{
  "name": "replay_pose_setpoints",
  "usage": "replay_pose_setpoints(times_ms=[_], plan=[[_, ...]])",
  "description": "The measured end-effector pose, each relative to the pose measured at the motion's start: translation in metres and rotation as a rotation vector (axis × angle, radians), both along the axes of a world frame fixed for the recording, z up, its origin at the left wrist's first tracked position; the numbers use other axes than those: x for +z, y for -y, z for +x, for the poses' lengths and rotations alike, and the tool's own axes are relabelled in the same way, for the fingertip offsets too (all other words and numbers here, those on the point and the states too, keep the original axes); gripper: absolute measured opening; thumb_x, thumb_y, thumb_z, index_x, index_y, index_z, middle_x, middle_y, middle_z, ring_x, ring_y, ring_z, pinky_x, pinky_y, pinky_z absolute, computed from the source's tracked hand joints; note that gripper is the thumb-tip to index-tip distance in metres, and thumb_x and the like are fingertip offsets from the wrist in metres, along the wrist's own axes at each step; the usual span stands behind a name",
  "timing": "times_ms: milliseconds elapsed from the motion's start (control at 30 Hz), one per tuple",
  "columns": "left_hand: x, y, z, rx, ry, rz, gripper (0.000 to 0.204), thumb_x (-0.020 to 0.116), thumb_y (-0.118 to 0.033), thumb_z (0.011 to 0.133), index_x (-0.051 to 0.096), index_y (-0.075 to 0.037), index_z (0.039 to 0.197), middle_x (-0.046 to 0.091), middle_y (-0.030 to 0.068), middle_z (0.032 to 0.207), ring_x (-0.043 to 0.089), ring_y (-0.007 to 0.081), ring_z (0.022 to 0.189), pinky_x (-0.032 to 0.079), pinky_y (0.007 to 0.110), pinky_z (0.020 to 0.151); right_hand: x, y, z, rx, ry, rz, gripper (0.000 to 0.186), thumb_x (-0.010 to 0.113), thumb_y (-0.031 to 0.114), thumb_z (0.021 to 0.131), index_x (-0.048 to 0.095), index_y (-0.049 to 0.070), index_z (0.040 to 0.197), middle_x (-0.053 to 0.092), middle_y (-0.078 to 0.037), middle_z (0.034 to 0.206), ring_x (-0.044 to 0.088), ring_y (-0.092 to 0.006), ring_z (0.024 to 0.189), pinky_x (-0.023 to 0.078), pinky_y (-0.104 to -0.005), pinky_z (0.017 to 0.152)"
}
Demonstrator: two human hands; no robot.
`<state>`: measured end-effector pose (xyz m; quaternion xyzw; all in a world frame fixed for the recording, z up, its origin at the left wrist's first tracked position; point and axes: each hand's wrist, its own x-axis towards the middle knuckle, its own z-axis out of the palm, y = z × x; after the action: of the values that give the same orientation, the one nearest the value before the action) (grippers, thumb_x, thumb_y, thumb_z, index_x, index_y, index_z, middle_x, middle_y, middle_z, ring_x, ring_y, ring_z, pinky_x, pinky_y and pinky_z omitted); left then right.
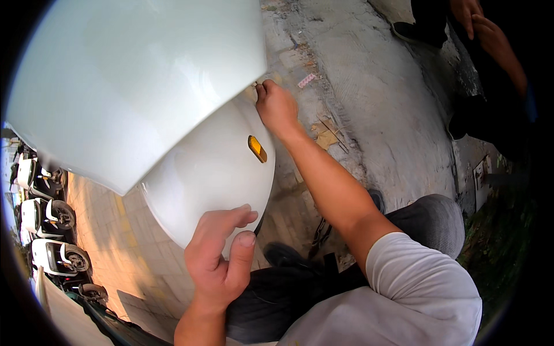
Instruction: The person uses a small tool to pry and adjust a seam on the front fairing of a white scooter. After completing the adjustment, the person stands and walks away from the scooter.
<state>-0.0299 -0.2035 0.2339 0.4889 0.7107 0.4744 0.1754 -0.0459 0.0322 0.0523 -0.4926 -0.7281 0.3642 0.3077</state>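
Observation:
A large white panel [133,75] spans the upper left, above a curved white body piece [202,179] with an amber reflector [257,149]. My right hand [276,106] reaches to the lower right corner of the upper panel, fingers curled around something small there that I cannot make out. My left hand [219,256] is in front of the curved piece, low in the view, with thumb and fingers apart and bent, holding nothing.
Parked white two-wheelers [49,254] line the paved ground [104,213] at left. Another person's hand [490,37] and dark-shod feet [412,33] are at upper right. Cracked concrete [375,127] runs along the right, with scraps of litter [326,135] near its edge.

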Motion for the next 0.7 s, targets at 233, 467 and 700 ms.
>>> replay_pose_setpoints(times_ms=[233,467,700], plan=[[0.001,0.013,-0.009,-0.022,-0.023,-0.038,0.022,0.058,-0.007,0.089,0.061,0.006,0.106,0.066,0.0161,0.089,0.063,0.024,0.081,0.049,0.031,0.075,-0.013,-0.049,0.019,0.406,-0.826,-1.529,0.019,0.049,0.025,0.096,0.05,0.01,0.085,0.027,0.008,0.054,0.023,-0.0045,0.041,0.019,-0.0215,0.036],[0.002,0.002,-0.008,0.012,-0.014,0.004,0.02,0.063,-0.003,0.083,0.064,0.004,0.102,0.068,0.0132,0.086,0.062,0.0248,0.075,0.049,0.031,0.069,-0.005,-0.035,0.012,0.271,-0.682,-1.204,0.017,0.052,0.022,0.095,0.055,0.008,0.086,0.042,0.003,0.057,0.037,-0.0117,0.044,0.028,-0.0255,0.038],[0.005,0.007,-0.01,-0.069,-0.042,-0.032,0.023,0.055,-0.007,0.089,0.061,0.006,0.108,0.066,0.0158,0.089,0.062,0.0216,0.082,0.048,0.03,0.074,-0.011,-0.003,-0.001,-0.011,-0.056,0.135,0.018,0.058,0.019,0.087,0.063,0.002,0.083,0.061,-0.025,0.071,0.059,-0.0442,0.071,0.046,-0.0518,0.06]])
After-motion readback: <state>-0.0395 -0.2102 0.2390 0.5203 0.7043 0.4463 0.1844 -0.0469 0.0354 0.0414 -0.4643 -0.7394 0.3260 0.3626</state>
